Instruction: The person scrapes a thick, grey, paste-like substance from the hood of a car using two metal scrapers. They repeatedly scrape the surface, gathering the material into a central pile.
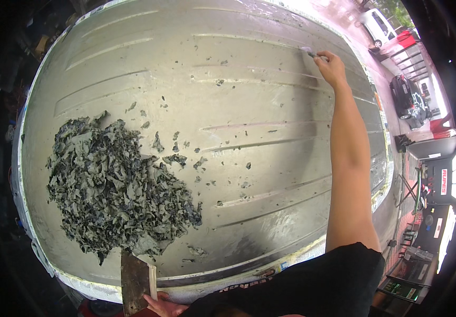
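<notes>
A large metal vehicle roof, ribbed and stripped to a dull grey-beige, spreads out before me. My right hand, at the end of an outstretched arm, is closed on a small tool with a pale tip, held at the far right part of the roof; its exact kind is too small to tell. Down at the near edge, my left hand grips a flat dark brown board with a pale strip along one side. The board's top end touches a big heap of curled grey-green paint flakes on the roof's left side.
Loose flakes lie scattered over the roof's middle. Masking paper and tape run round its edge. To the right are a dark car, a white van farther off, and workshop shelving.
</notes>
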Action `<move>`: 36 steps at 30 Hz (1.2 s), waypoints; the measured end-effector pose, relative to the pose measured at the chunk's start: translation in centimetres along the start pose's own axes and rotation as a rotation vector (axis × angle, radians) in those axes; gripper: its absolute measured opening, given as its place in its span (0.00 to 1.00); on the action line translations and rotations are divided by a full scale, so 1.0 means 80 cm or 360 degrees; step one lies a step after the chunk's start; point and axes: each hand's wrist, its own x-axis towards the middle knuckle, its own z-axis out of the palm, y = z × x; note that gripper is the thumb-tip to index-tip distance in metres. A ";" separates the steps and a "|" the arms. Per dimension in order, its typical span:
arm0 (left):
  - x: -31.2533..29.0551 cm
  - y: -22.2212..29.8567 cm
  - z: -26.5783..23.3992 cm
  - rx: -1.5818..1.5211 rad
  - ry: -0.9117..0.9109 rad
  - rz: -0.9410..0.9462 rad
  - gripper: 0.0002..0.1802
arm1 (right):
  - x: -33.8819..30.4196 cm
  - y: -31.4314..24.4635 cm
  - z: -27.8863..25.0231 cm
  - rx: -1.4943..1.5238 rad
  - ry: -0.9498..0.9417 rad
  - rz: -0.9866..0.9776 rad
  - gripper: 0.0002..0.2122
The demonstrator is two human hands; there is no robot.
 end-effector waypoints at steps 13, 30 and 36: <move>0.025 -0.030 0.018 -0.0103 -0.0370 -0.0513 0.26 | -0.022 -0.182 0.029 0.0314 -0.0322 -0.0490 0.16; 0.027 -0.265 0.101 -0.0307 -0.1203 0.0323 0.63 | 0.059 -0.079 0.008 -0.0073 -0.0534 -0.0436 0.15; 0.020 -0.216 0.082 -0.0136 -0.1053 0.0249 0.74 | 0.067 -0.091 0.016 -0.0116 -0.0576 -0.0426 0.14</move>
